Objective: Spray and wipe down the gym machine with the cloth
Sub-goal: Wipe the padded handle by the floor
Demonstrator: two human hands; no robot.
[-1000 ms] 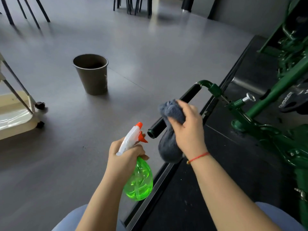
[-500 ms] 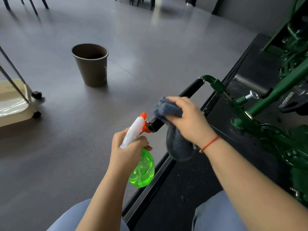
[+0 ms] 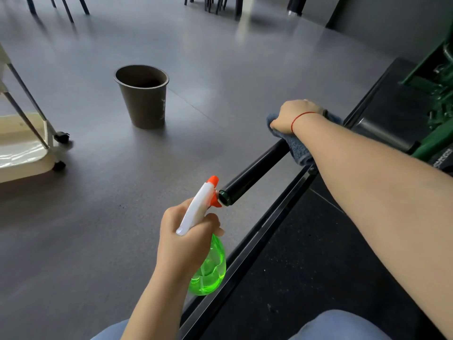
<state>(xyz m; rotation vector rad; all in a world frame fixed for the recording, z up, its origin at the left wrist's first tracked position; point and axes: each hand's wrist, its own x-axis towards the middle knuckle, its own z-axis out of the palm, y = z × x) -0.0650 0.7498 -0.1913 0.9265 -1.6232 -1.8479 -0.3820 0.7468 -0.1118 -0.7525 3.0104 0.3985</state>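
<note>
Grey terry cloth [image 3: 297,148] sits bunched over the far end of the machine's black handle bar [image 3: 255,171], at about two o'clock in the head view. The right grip [image 3: 294,115] is curled down over the cloth and holds it against the bar, while a loose fold hangs under the wrist. The bar slants from there down to its capped end near the middle of the view. The green frame [image 3: 431,143] it belongs to lies at three o'clock, above a black mat [image 3: 318,253].

At six o'clock the left grip [image 3: 186,231] is closed round the neck of a green spray bottle [image 3: 208,266]. Its orange nozzle is just beside the bar's capped end; whether they touch I cannot tell.

The cloth looks soft, limp and light, so it should mould round the bar. It is best taken as a wad in the palm, with the fingers wrapped over it. The bar looks stiff and glossy, and is probably slick once sprayed. The bottle is thin plastic and likely light. The neck is the natural place to hold it, with a finger free for the trigger.

A brown bin [image 3: 143,99] stands on the floor at eleven o'clock, and a wheeled cream cart [image 3: 24,153] at nine.
</note>
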